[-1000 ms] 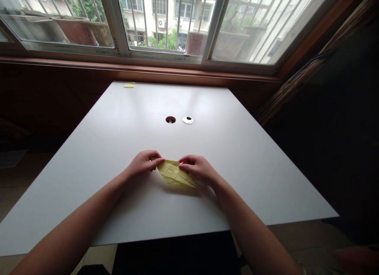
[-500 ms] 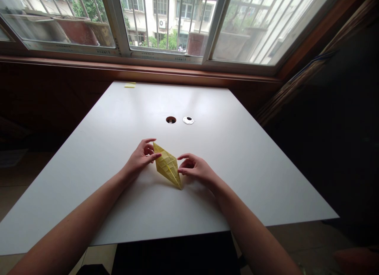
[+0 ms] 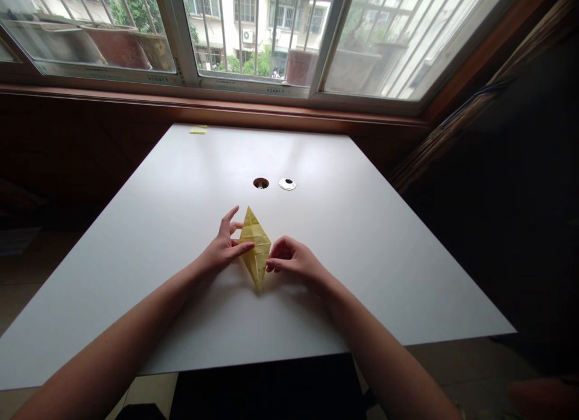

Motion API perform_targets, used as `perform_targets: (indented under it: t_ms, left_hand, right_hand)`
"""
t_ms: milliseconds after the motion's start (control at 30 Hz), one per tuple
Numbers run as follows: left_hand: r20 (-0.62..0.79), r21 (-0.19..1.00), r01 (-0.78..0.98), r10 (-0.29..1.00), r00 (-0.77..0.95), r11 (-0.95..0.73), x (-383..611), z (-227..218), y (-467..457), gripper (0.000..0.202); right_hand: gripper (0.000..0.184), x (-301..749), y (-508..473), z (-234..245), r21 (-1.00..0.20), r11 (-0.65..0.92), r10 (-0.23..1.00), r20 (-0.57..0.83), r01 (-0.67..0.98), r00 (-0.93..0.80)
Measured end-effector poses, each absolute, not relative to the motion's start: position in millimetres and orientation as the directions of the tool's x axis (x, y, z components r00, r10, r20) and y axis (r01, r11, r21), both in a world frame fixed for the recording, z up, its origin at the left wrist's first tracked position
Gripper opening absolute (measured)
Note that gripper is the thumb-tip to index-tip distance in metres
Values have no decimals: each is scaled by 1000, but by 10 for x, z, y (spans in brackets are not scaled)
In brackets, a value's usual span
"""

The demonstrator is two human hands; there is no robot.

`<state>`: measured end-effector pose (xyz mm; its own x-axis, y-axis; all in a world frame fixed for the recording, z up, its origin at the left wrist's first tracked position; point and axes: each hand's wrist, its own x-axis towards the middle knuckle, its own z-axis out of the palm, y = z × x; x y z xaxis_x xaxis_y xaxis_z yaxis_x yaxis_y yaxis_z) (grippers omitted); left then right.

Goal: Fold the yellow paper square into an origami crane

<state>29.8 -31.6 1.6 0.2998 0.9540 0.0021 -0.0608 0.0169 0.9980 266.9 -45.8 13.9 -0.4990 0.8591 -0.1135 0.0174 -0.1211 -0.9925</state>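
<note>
A yellow sheet of paper folded into a long diamond (image 3: 257, 230), with crease lines across it, is held just over the white table (image 3: 217, 329). One point aims toward the window, the other toward me. My left hand (image 3: 225, 245) grips its left side, thumb on top and some fingers behind, the index finger raised away from the paper. At the lower right edge, my right hand (image 3: 292, 258) has curled fingers and a thumb pinched together. Whether a bit of the paper edge is between those fingertips is hard to make out.
Beyond the paper are a round hole (image 3: 261, 183) in the tabletop and a loose round metal cover (image 3: 287, 184). Small yellow paper strips (image 3: 198, 130) lie at the far left corner. A window with bars stands behind the table, and a dark curtain (image 3: 506, 184) hangs on the right.
The folded paper has turned so that it points more nearly straight away from me. My left index finger has lifted, and my right hand has shifted slightly left and closed its fingers.
</note>
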Motion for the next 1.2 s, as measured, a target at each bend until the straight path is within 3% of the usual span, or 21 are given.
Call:
perform_targets:
  t_ms: [267, 367, 500, 633, 767, 1000, 1100, 1200]
  left_hand:
    - [-55, 994, -71, 922, 384, 89, 294, 154, -348, 99]
    - [-85, 993, -39, 918, 388, 108, 283, 166, -348, 97]
    - [-94, 995, 10, 910, 405, 98, 274, 173, -352, 95]
    - [-106, 994, 51, 888, 448, 93, 273, 179, -370, 93]
    - [-91, 996, 46, 863, 497, 78, 286, 124, -377, 91]
    - [203, 947, 138, 876, 437, -289, 297, -12, -359, 75]
    - [389, 775, 310, 802, 453, -550, 243, 50, -357, 44]
    - [424, 597, 366, 668, 611, -714, 186, 112, -361, 13]
  right_hand:
    - [19, 2634, -516, 164, -967, 87, 857, -51, 241, -513]
    - [19, 2630, -513, 134, -958, 144, 876, 7, 247, -483]
    - [27, 2626, -500, 53, -933, 308, 851, 182, 188, -493]
    - [15, 2624, -496, 5, -813, 544, 747, 356, 208, -562]
    - [12, 2614, -505, 20, -708, 685, 669, 517, 173, -534]
    - [11, 2684, -515, 87, -365, 824, 564, 603, 434, -563]
    - [12, 2749, -514, 81, -252, 814, 561, 574, 524, -596]
    - [12, 2798, -506, 67, -194, 812, 557, 541, 551, -630]
